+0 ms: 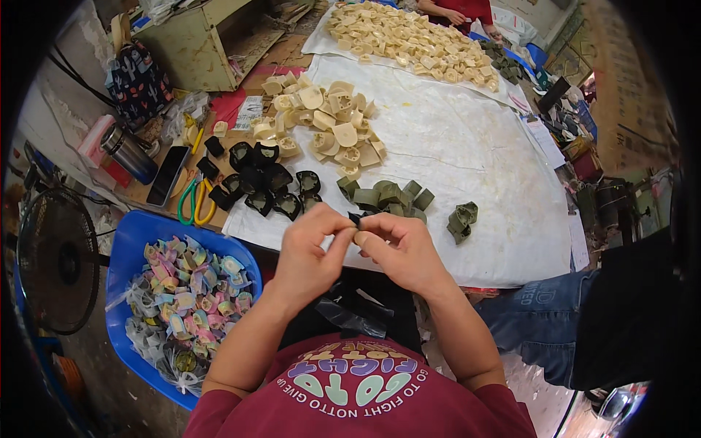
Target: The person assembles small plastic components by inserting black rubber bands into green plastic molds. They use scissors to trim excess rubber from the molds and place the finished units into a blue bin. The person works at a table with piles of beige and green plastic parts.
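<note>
Over the near edge of the table, my left hand point(312, 239) and my right hand point(400, 247) meet fingertip to fingertip. Both are closed in a pinch on a small dark piece point(355, 218), mostly hidden by the fingers, so its kind cannot be told. Just beyond my right hand lie olive-green moulded plastic pieces point(388, 196), with a few more olive pieces point(461, 221) apart to the right. Several black hollow plastic pieces point(276, 177) are grouped beyond my left hand. Behind them rises a heap of cream plastic pieces point(343, 135).
A white sheet point(475, 160) covers the table. Green-handled scissors point(188, 201), yellow-handled scissors point(207, 208), a phone point(169, 176) and a steel flask point(128, 154) lie left. A blue basket point(120, 292) holds pastel pieces. A fan point(62, 259) stands beside it. Someone in red point(467, 9) is across the table.
</note>
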Demonstrator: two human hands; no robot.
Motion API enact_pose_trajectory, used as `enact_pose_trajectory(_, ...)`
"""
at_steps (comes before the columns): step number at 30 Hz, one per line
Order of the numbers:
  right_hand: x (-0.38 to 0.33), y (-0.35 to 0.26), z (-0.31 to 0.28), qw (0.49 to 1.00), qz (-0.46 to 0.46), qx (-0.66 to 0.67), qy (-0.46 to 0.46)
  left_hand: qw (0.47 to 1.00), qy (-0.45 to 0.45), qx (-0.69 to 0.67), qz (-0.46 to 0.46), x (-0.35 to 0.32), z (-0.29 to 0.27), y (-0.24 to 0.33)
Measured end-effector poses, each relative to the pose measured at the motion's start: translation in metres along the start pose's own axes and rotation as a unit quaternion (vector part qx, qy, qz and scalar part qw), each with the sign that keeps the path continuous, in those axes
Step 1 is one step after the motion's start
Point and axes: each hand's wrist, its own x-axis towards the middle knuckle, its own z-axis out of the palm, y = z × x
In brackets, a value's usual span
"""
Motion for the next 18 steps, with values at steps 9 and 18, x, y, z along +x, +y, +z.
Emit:
enact_pose_trajectory(9, 0.010, -0.015, 0.005, 0.995, 0.061, 0.064, -0.045, 0.998, 0.025, -0.042, -0.040, -0.006, -0.001, 0.000)
enact_pose_trajectory(18, 0.016, 0.010, 0.016, 0.999, 0.034, 0.016, 0.017, 0.988, 0.085, -0.100, -0.087, -0.017, -0.005, -0.012)
